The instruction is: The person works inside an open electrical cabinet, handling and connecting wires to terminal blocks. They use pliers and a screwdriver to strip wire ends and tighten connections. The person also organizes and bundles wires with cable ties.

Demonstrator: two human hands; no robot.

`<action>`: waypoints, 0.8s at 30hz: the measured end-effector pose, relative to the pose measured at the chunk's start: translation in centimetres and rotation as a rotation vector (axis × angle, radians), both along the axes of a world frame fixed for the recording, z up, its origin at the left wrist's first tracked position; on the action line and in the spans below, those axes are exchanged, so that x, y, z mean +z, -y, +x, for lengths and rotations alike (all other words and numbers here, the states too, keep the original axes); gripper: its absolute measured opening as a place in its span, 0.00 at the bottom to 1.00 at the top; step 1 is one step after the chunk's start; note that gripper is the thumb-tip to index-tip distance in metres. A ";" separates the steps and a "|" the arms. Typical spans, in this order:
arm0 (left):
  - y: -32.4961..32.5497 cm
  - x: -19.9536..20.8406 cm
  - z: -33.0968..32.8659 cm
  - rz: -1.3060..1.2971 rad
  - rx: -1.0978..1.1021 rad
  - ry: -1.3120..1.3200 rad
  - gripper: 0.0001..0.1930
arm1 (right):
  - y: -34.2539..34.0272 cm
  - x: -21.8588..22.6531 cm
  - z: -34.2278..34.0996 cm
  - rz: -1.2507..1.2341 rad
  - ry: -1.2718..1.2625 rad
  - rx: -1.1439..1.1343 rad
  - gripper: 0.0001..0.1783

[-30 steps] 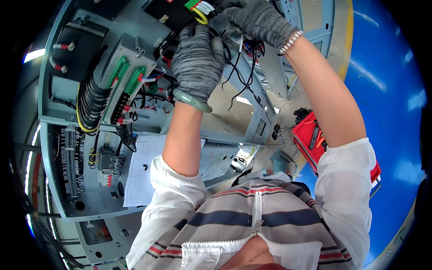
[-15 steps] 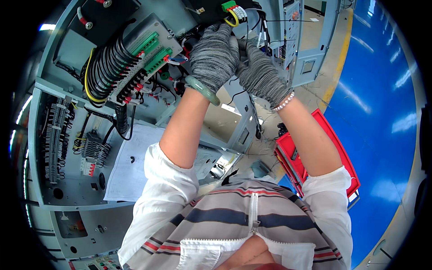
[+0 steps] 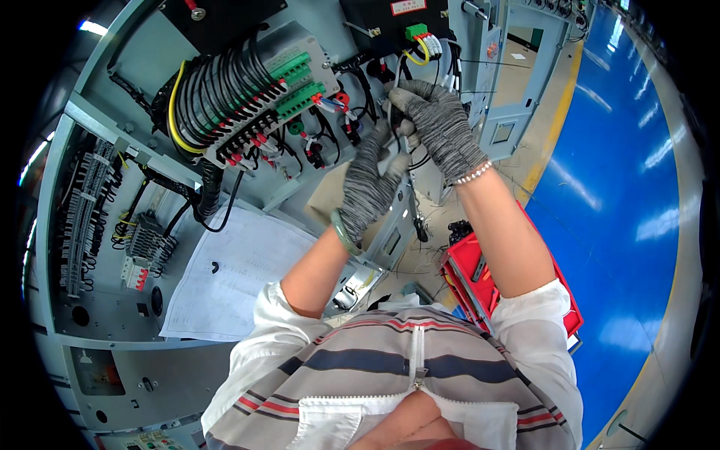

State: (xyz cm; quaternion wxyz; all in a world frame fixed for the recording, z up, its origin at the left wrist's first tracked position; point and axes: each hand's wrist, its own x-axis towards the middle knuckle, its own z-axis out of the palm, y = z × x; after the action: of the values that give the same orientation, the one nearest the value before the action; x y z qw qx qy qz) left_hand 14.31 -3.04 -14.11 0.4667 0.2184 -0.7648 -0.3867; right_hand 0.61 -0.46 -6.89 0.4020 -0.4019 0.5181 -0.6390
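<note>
Both my hands wear grey knitted gloves and work beside wiring inside a grey-blue metal cabinet. My right hand (image 3: 442, 127) is closed, its fingertips bent round a thin bundle of wires (image 3: 392, 112) below a black box (image 3: 394, 26). That box carries a green plug connector (image 3: 417, 31) with white-sleeved wires and a yellow wire loop. Lower and to the left, my left hand (image 3: 371, 184) is open, its thumb held apart from its fingers near the same wires. The fingertips of both hands are partly hidden among the wires.
Left of my hands is a panel of green terminal blocks (image 3: 300, 97) with many black wires. A paper drawing (image 3: 232, 277) lies on the cabinet panel. A red tool case (image 3: 469, 259) sits below my right forearm. An open cabinet door (image 3: 510, 112) stands at the right, near the blue floor (image 3: 600, 217).
My left hand has dropped down and away from the right hand, its thumb now apart. My right hand has shifted slightly and holds the wires. The view has moved, so the cabinet appears further right.
</note>
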 end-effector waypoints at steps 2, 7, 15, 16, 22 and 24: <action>-0.4 -1.0 0.0 0.164 -0.096 0.006 0.19 | 0.0 1.5 0.8 0.115 0.107 0.050 0.20; -0.3 -0.8 2.9 0.347 -0.120 0.036 0.12 | 1.1 1.9 1.8 0.023 0.171 -0.026 0.12; -1.1 4.3 8.0 0.319 -0.014 -0.047 0.13 | 1.4 2.5 2.1 0.038 0.171 -0.009 0.12; -1.2 5.3 8.4 0.323 -0.003 -0.029 0.16 | 1.7 2.5 2.0 0.031 0.183 -0.008 0.12; -1.8 6.6 11.8 0.416 -0.053 0.080 0.16 | 1.7 3.1 2.6 0.054 0.141 -0.013 0.12; -2.1 5.9 13.1 0.365 -0.018 0.129 0.15 | 1.8 3.0 2.3 0.102 0.123 -0.024 0.13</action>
State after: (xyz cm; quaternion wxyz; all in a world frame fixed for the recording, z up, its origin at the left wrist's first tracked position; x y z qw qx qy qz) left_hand 27.43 -0.89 -8.25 0.3659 0.3169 -0.7121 -0.5086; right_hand 2.92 -2.21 -3.85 0.4456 -0.3346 0.5291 -0.6400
